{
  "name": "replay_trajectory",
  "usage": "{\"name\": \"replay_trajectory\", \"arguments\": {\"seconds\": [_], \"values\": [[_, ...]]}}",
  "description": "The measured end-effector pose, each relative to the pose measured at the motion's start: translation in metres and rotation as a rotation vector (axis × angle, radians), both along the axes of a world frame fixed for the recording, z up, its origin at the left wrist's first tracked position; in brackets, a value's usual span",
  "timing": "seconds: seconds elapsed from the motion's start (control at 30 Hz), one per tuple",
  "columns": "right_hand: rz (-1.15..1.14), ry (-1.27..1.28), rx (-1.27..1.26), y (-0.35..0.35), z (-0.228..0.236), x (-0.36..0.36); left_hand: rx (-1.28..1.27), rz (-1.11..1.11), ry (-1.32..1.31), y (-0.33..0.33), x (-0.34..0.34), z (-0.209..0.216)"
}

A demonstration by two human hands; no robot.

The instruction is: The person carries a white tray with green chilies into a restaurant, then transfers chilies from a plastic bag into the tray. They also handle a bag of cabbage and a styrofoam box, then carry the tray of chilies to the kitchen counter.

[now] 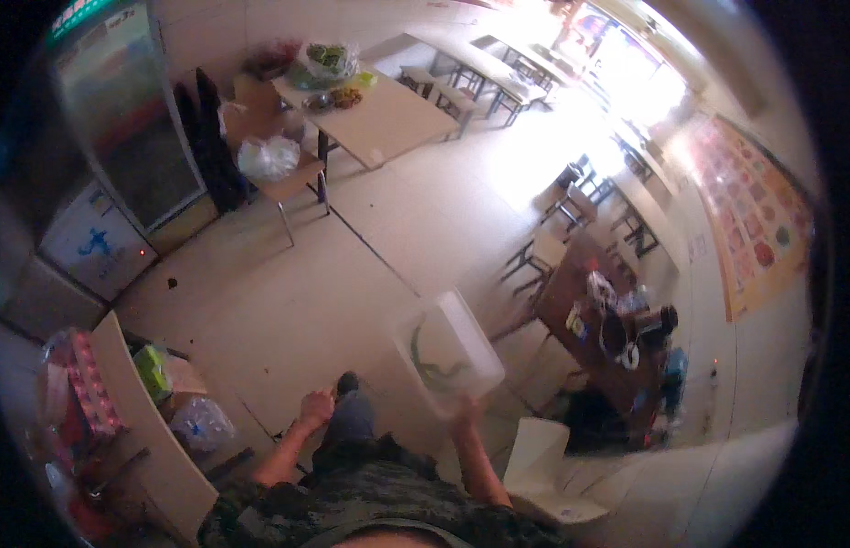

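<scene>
My right hand (464, 413) grips the near edge of a translucent white plastic box (478, 340), held tilted in front of my body. A few long, thin green vegetables (432, 365) lie inside; blur hides their exact kind. My left hand (317, 409) is closed in a fist at my left side, near my leg. Whether anything small sits in its fingers cannot be made out. One dark shoe (349, 382) shows on the floor just beyond that hand.
A table (406, 123) bears bagged greens (329, 62), beside a chair with a white bag (268, 157). At right stands a cluttered dark table (562, 292); close by is a pale chair (537, 452). A counter with pink egg trays (94, 384) is at left, a glass-door fridge (132, 119) behind.
</scene>
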State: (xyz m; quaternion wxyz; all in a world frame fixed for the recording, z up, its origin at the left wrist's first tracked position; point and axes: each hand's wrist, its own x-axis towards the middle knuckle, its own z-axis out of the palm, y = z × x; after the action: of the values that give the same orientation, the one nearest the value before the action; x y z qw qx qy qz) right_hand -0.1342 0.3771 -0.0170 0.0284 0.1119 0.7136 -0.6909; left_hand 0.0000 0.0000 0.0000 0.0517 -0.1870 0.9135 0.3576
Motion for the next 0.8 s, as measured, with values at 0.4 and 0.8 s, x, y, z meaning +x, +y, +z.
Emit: {"name": "replay_trajectory", "arguments": {"seconds": [0.4, 0.8], "values": [[-0.401, -0.237, -0.436, -0.115, 0.064, -0.411, -0.046, 0.186, -0.019, -0.103, -0.461, 0.038], [0.009, -0.258, -0.489, -0.222, 0.067, -0.841, 0.242, 0.928, -0.266, -0.098, -0.499, -0.071]]}}
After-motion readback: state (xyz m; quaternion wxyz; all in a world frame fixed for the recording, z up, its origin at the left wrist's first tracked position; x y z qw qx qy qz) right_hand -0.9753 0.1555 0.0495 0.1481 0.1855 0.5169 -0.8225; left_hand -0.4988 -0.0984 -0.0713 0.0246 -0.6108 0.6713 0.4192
